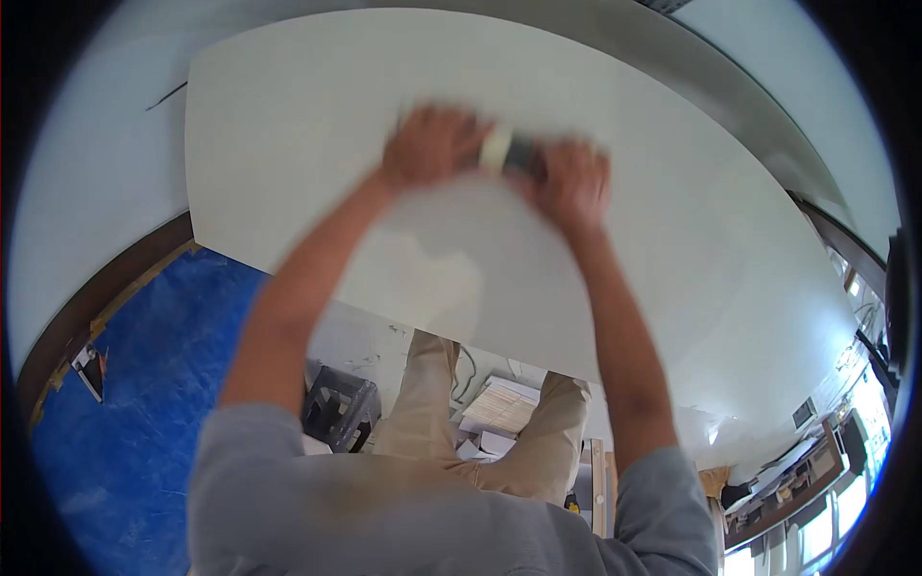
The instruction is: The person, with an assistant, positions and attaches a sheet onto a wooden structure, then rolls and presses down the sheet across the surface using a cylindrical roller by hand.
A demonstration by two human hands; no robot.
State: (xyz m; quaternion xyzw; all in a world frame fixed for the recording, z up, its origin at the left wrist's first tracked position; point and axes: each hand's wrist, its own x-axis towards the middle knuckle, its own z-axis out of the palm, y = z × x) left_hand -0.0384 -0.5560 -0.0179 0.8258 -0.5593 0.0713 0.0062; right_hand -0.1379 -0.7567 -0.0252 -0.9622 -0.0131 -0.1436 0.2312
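Observation:
A large white panel (384, 86) spreads out before me. Both hands reach over its middle and hold one dark, blurred tool (521, 156) with a pale yellowish band. My left hand (432, 146) is closed around the tool's left end. The right end is gripped by my right hand (574, 180), its fingers bent and smeared by motion. The tool appears to lie on or just above the panel's surface; its underside is hidden.
Blue sheeting (158, 336) covers the floor at left. Below the panel stand a dark crate (341, 408) and a stack of pale boards (501, 405). A cluttered wooden shelf (788, 490) is at lower right. Walls border the panel behind and at left.

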